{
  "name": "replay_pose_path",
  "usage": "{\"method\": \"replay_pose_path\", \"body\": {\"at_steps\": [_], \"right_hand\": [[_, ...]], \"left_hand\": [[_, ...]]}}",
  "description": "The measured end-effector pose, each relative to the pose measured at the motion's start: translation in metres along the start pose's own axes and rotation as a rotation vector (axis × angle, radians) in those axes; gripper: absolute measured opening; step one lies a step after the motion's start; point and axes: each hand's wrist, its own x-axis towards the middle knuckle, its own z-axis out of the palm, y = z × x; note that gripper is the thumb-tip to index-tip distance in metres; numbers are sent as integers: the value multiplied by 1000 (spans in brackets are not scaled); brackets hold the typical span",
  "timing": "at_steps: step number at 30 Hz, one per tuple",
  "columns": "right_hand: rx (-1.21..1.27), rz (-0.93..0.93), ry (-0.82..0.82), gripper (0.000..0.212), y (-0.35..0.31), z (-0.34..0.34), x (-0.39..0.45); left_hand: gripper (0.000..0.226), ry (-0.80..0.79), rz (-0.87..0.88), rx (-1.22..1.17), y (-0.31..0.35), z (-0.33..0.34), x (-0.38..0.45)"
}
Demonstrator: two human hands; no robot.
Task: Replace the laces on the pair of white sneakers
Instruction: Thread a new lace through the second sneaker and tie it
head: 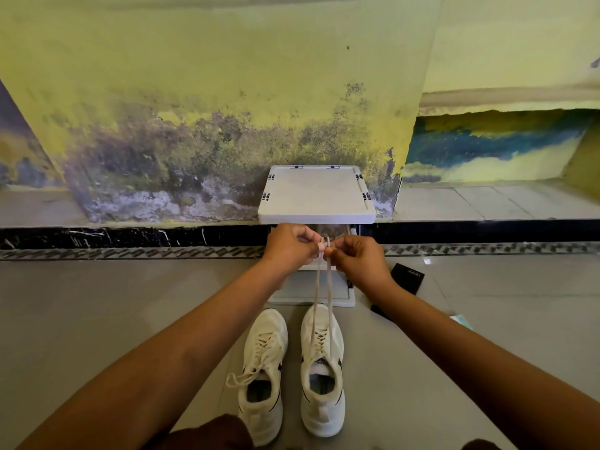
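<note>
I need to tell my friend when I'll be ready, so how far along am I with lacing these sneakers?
The left sneaker looks laced, its ends lying loose. In hand: the left hand and right hand pinch both ends of the lace drawn up from the right sneaker, already threaded. Left: seemingly tying both; whether these are the new laces I cannot tell.

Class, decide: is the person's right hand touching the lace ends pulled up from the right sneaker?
Touching. The head view shows the right hand pinching the lace ends.
</note>
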Motion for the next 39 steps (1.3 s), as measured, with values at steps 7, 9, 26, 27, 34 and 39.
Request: {"method": "replay_pose_path", "body": {"at_steps": [7,9,26,27,34,39], "right_hand": [[195,92,-117,10,18,5,-15],[196,137,-109,12,23,9,-23],[368,445,-132,9,40,18,-34],[378,473,-110,13,41,19,-33],[428,494,-107,9,43,17,-34],[413,506,-73,4,44,14,-36]], "left_hand": [[17,-27,-105,-146,-29,12,4],[13,-20,-148,-194,-41,17,4],[11,25,-277,-292,-73,24,-10],[11,32,-267,-287,-73,23,-11],[17,-136,-186,-160,-71,23,-15],[14,-173,-203,-184,-75,22,-16]]}}
